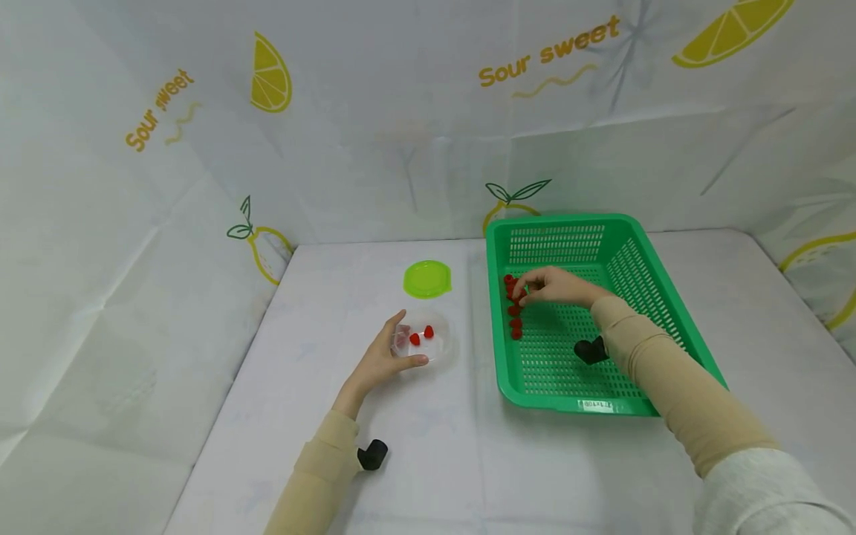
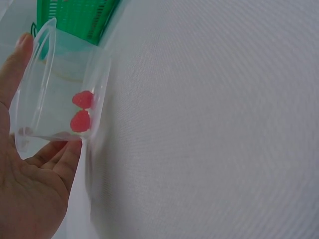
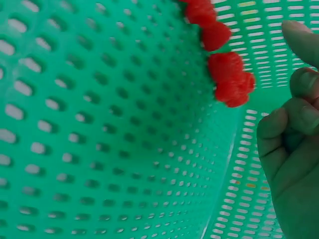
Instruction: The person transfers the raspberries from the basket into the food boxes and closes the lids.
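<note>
My left hand (image 1: 379, 362) curves round the side of a clear plastic tub (image 1: 438, 345), thumb on the near side and fingers on the far side. Two raspberries (image 2: 81, 121) lie at the bottom of that tub. Inside the green basket (image 1: 605, 411), my right hand (image 1: 551, 286) hovers by a row of raspberries (image 1: 516, 324) along the left wall. Its thumb and index finger stand apart, and the other fingers are bent in the right wrist view. A clump of raspberries (image 3: 231, 79) lies a little away from those fingers, and I see nothing held.
A lime-green lid (image 1: 428, 279) lies flat behind the tub, left of the basket. White cloth with lemon prints (image 1: 270, 74) hangs at the back and left of the white table (image 1: 428, 461). Raised basket walls surround the right hand.
</note>
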Tool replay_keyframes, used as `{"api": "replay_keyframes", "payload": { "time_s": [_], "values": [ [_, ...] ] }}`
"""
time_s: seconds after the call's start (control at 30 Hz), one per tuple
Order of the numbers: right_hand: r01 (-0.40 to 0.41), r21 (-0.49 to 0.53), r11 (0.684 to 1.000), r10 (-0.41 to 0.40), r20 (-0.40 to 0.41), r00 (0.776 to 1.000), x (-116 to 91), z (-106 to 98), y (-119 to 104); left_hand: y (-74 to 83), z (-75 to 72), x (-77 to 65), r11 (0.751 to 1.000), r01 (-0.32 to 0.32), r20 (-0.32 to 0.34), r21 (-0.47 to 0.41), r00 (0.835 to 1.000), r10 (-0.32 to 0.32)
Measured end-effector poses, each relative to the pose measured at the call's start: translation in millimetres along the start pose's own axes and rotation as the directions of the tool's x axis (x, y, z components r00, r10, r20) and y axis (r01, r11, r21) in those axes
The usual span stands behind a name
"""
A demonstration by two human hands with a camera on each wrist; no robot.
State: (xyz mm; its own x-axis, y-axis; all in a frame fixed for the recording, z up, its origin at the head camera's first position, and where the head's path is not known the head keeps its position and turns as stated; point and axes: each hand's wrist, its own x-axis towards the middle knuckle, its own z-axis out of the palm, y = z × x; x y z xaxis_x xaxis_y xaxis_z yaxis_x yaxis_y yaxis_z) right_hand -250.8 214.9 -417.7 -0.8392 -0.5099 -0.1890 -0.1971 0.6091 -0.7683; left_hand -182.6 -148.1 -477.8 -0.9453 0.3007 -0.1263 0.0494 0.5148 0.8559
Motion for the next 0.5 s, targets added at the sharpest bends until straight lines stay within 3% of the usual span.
{"api": "replay_keyframes", "payload": {
  "time_s": [0.23, 0.5],
  "values": [
    [0.017, -0.112, 0.994, -0.012, 0.048, 0.999, 3.4, 1.8, 8.9, -0.8, 0.0, 1.1, 1.0, 0.014, -0.001, -0.009, 1.0, -0.014],
    [0.07, -0.142, 0.987, -0.055, 0.105, 0.993, 9.6, 7.2, 13.8, -1.3, -0.1, 0.7, 1.0, 0.013, 0.003, -0.02, 1.0, -0.013]
  ]
}}
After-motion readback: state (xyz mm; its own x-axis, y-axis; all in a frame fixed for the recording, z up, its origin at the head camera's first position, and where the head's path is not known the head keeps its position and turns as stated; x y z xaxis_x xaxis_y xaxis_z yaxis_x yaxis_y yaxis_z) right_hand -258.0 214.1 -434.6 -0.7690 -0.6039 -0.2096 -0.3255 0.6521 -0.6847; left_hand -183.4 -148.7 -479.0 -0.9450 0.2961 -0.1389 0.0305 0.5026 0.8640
